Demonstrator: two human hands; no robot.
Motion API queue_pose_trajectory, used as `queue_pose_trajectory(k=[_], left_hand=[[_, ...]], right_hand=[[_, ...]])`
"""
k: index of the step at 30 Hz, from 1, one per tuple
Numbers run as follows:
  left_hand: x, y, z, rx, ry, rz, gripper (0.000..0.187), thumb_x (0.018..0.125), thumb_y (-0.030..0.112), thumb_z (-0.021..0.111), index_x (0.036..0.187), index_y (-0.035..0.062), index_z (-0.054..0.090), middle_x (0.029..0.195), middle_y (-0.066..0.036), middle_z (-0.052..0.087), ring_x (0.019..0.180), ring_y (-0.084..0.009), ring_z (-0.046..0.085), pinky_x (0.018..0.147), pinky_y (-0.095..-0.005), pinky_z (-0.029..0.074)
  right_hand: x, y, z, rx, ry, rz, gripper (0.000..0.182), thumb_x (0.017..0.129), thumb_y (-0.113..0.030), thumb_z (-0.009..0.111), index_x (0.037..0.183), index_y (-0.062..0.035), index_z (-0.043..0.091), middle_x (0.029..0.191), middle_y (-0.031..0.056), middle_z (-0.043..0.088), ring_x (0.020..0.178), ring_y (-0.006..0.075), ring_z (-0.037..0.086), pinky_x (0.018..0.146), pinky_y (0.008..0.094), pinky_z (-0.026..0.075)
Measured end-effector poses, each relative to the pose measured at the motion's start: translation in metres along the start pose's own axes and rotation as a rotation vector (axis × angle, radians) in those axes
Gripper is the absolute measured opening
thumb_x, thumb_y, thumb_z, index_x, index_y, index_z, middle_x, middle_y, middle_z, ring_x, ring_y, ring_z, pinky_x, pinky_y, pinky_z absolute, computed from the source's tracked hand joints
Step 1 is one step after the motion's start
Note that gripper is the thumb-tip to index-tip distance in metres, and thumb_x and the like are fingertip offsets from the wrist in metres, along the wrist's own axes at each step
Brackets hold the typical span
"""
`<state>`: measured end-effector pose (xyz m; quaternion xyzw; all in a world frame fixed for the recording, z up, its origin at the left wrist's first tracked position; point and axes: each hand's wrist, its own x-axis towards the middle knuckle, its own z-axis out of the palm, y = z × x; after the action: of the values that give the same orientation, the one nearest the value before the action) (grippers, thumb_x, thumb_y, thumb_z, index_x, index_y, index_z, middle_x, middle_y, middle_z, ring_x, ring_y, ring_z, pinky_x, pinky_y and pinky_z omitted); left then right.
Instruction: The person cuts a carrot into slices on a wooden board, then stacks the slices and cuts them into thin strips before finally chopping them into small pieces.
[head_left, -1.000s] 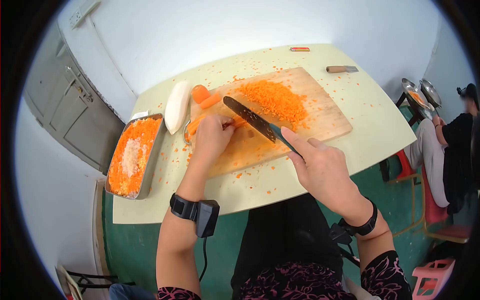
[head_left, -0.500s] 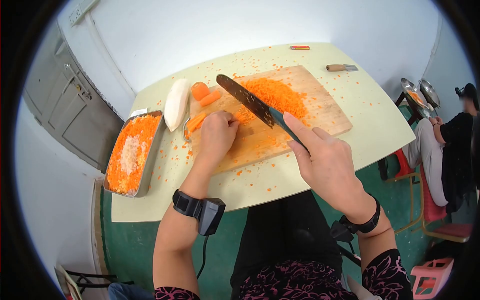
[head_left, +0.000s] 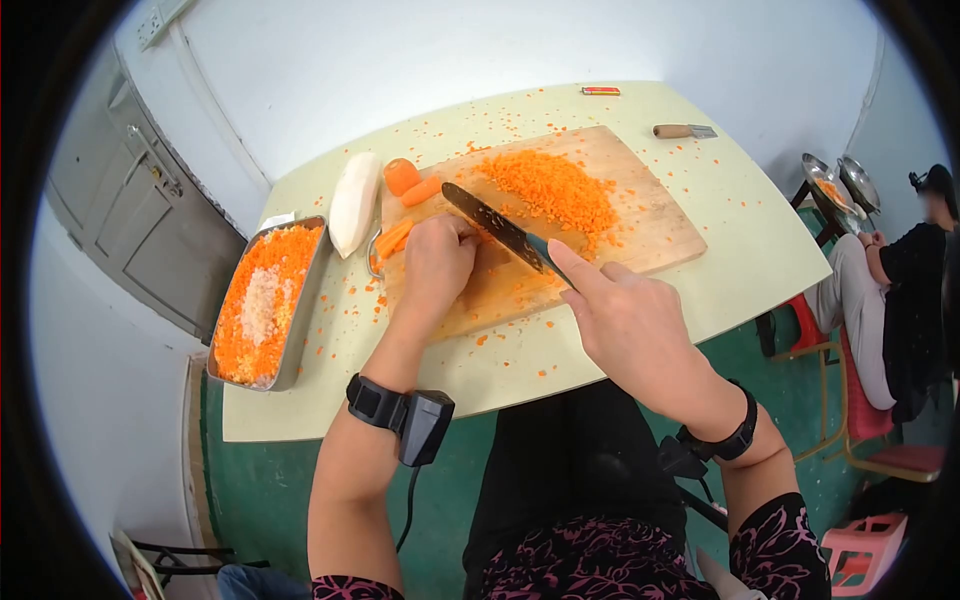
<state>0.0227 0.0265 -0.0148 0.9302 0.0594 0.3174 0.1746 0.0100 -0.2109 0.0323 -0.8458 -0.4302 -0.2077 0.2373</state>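
Observation:
My right hand (head_left: 632,325) is closed round the handle of a kitchen knife (head_left: 500,228), its index finger stretched along the top. The dark blade, flecked with carrot bits, is low over the wooden cutting board (head_left: 645,230), close to my left fingertips. My left hand (head_left: 440,258), fingers curled, presses on carrot strips (head_left: 394,240) whose ends stick out to its left. Where the blade meets the carrot is hidden. A heap of diced carrot (head_left: 555,190) lies behind the knife. At the board's back left corner are carrot pieces (head_left: 402,177).
A metal tray (head_left: 312,290) of chopped carrot and pale bits stands at left, beside a peeled white radish (head_left: 352,205). A wooden-handled blade (head_left: 685,131) and a small red packet (head_left: 600,91) lie at the back. A seated person (head_left: 905,290) is at right.
My right hand and the knife have shifted left and down, toward my left fingertips and away from the carrot heap. My left hand stays on the carrot strips.

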Motion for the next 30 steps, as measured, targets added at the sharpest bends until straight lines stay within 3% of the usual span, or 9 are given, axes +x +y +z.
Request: queue_pose_trajectory(k=[4,7,13,16,19,22,25,30], left_hand=[[0.000,0.010,-0.003,-0.101,0.011,-0.126,0.005,0.066,0.002,0.068,0.069,-0.0013,0.068,0.072,-0.020,0.064,0.068,-0.0353,0.062,0.066,-0.0401,0.050],[0.000,0.002,-0.001,-0.029,-0.002,-0.033,0.008,0.070,0.004,0.070,0.077,0.0005,0.071,0.070,-0.016,0.065,0.057,-0.0273,0.062,0.056,-0.0338,0.048],[0.000,0.002,0.001,-0.053,0.030,-0.043,0.007,0.069,0.005,0.071,0.074,-0.0008,0.069,0.068,-0.015,0.065,0.056,-0.0265,0.062,0.055,-0.0333,0.048],[0.001,0.006,-0.002,-0.076,0.007,-0.096,0.006,0.067,0.002,0.068,0.071,-0.0017,0.068,0.072,-0.020,0.064,0.069,-0.0352,0.062,0.066,-0.0397,0.049],[0.000,0.008,-0.003,-0.091,0.020,-0.093,0.007,0.066,0.002,0.068,0.071,-0.0020,0.068,0.072,-0.020,0.064,0.068,-0.0353,0.062,0.065,-0.0398,0.049],[0.001,0.009,-0.005,-0.073,-0.005,-0.116,0.007,0.066,0.002,0.068,0.071,-0.0023,0.068,0.072,-0.020,0.064,0.067,-0.0354,0.062,0.064,-0.0400,0.049],[0.002,0.001,-0.002,-0.003,0.020,-0.008,0.011,0.069,0.006,0.072,0.075,-0.0025,0.069,0.068,-0.017,0.065,0.059,-0.0279,0.062,0.058,-0.0337,0.049],[0.001,0.003,-0.003,0.008,-0.008,-0.034,0.009,0.070,0.005,0.071,0.075,-0.0018,0.070,0.071,-0.017,0.065,0.062,-0.0285,0.063,0.059,-0.0339,0.049]], right_hand=[[0.004,-0.001,-0.007,-0.002,0.038,0.036,0.047,0.076,-0.004,0.057,0.123,-0.0043,0.056,0.061,0.0137,0.055,0.051,0.0287,0.057,0.047,0.0386,0.046],[0.000,0.004,0.005,-0.005,0.028,-0.002,0.047,0.076,-0.004,0.057,0.123,-0.0043,0.056,0.061,0.0136,0.055,0.052,0.0292,0.057,0.047,0.0387,0.047],[0.005,0.003,-0.001,0.013,0.088,0.040,0.042,0.080,-0.007,0.058,0.122,-0.0053,0.057,0.062,0.0145,0.056,0.052,0.0305,0.058,0.048,0.0399,0.047],[0.001,0.005,0.005,0.013,-0.027,0.029,0.043,0.080,-0.007,0.058,0.122,-0.0064,0.056,0.063,0.0150,0.057,0.052,0.0307,0.058,0.048,0.0400,0.046],[0.004,0.004,0.000,0.044,0.075,0.038,0.046,0.078,-0.006,0.058,0.124,-0.0070,0.055,0.062,0.0149,0.056,0.051,0.0304,0.058,0.048,0.0399,0.046],[0.000,0.001,0.005,0.013,0.088,0.029,0.048,0.077,-0.005,0.058,0.124,-0.0075,0.055,0.061,0.0145,0.056,0.051,0.0302,0.057,0.048,0.0398,0.046],[0.002,0.005,0.007,-0.004,0.006,0.002,0.047,0.076,-0.005,0.058,0.124,-0.0065,0.056,0.060,0.0141,0.055,0.051,0.0302,0.057,0.047,0.0399,0.046],[-0.001,0.001,0.006,0.023,0.036,0.016,0.047,0.075,-0.004,0.058,0.122,-0.0039,0.057,0.060,0.0137,0.055,0.050,0.0301,0.057,0.047,0.0403,0.046]])
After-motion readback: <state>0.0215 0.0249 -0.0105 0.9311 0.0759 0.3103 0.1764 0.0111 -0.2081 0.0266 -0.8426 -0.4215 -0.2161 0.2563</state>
